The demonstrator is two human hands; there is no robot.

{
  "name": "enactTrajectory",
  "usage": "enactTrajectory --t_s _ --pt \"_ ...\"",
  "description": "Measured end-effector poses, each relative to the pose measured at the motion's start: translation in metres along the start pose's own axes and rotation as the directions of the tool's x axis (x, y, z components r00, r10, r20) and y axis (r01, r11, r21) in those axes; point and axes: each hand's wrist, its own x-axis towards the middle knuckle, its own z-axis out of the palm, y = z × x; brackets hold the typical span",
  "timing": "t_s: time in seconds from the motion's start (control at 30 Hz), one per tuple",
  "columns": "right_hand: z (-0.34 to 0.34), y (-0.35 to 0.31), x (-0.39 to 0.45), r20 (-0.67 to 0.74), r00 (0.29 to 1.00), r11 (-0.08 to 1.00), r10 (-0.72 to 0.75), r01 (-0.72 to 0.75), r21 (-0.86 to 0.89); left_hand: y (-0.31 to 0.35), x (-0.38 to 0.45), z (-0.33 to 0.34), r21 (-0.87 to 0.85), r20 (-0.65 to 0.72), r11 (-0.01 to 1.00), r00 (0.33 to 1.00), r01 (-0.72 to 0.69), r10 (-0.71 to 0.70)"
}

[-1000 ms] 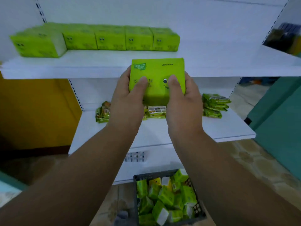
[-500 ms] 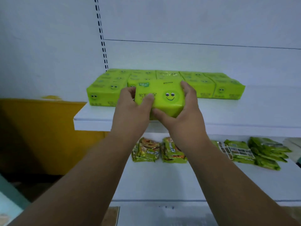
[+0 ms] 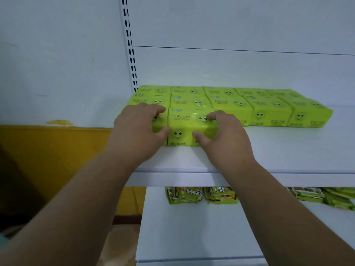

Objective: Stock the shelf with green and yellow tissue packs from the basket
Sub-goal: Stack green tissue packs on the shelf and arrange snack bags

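A green tissue pack [image 3: 187,125] with smiley faces sits on the white upper shelf [image 3: 288,150], at the front of several like packs in rows [image 3: 269,112]. My right hand [image 3: 224,137] grips its right end, fingers on top and thumb on the front face. My left hand [image 3: 138,129] curls over the pack's left edge and the neighbouring front-left pack, most of which it hides; its thumb presses the front. The basket is out of view.
A lower white shelf [image 3: 192,227] carries snack packets [image 3: 184,194] and green packets [image 3: 326,196] at the right. A slotted upright [image 3: 129,45] runs up the back wall. A yellow panel [image 3: 48,160] stands to the left of the shelving.
Both hands carried the green pack up from chest height and set it down on the upper shelf in the front row. The view rose, so the basket dropped out of sight.
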Motion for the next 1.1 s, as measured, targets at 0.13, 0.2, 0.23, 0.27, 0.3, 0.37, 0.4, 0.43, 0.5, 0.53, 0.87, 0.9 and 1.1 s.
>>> enactTrajectory --t_s 0.13,0.2,0.23,0.27,0.3,0.37,0.4,0.43,0.5,0.53,0.87,0.9,1.1 --pt "0.002 -0.001 0.002 -0.007 1.0 1.0 -0.003 0.002 -0.031 -0.001 0.0 0.008 0.131 0.006 0.99 0.999 -0.048 0.048" --pt "0.002 0.0 0.003 0.003 1.0 0.999 -0.004 0.004 -0.039 -0.002 0.001 0.01 0.122 -0.005 0.991 0.998 -0.054 0.055" --pt "0.002 0.0 0.003 0.01 1.0 0.999 -0.006 0.007 -0.042 -0.003 0.002 0.01 0.114 0.0 0.992 0.999 -0.053 0.054" --pt "0.002 0.0 0.002 0.014 1.0 0.999 -0.009 0.01 -0.045 -0.003 0.002 0.009 0.105 0.006 0.993 0.999 -0.051 0.051" --pt "0.002 -0.001 0.001 0.016 1.0 0.999 -0.011 0.012 -0.049 -0.003 0.002 0.009 0.095 0.01 0.994 0.999 -0.05 0.049" --pt "0.0 -0.005 -0.004 -0.01 1.0 0.998 -0.018 0.017 -0.055 -0.001 -0.001 0.007 0.057 -0.023 0.997 0.998 -0.056 0.057" --pt "-0.001 -0.008 -0.008 -0.039 0.999 0.998 -0.032 0.03 -0.051 0.002 -0.004 0.006 0.026 -0.073 0.997 0.994 -0.075 0.077" --pt "-0.004 -0.013 -0.013 -0.073 0.995 0.998 -0.06 0.058 -0.039 0.006 -0.008 0.005 -0.004 -0.145 0.993 0.983 -0.114 0.113" --pt "-0.01 -0.022 -0.022 -0.144 0.979 0.99 -0.141 0.144 0.005 0.021 -0.018 0.003 -0.042 -0.301 0.973 0.931 -0.227 0.204" --pt "-0.013 -0.026 -0.026 -0.177 0.967 0.982 -0.181 0.189 0.028 0.03 -0.023 0.003 -0.056 -0.361 0.958 0.9 -0.282 0.245" --pt "-0.079 0.008 -0.09 -0.391 0.868 0.938 -0.305 0.346 0.035 0.121 -0.086 0.029 -0.252 -0.469 0.848 0.826 -0.466 0.314" --pt "-0.089 0.018 -0.101 -0.405 0.864 0.941 -0.299 0.338 0.028 0.134 -0.096 0.034 -0.278 -0.455 0.839 0.833 -0.468 0.314" --pt "-0.152 0.102 -0.172 -0.391 0.888 0.964 -0.241 0.265 0.008 0.227 -0.166 0.083 -0.426 -0.347 0.793 0.888 -0.436 0.302"
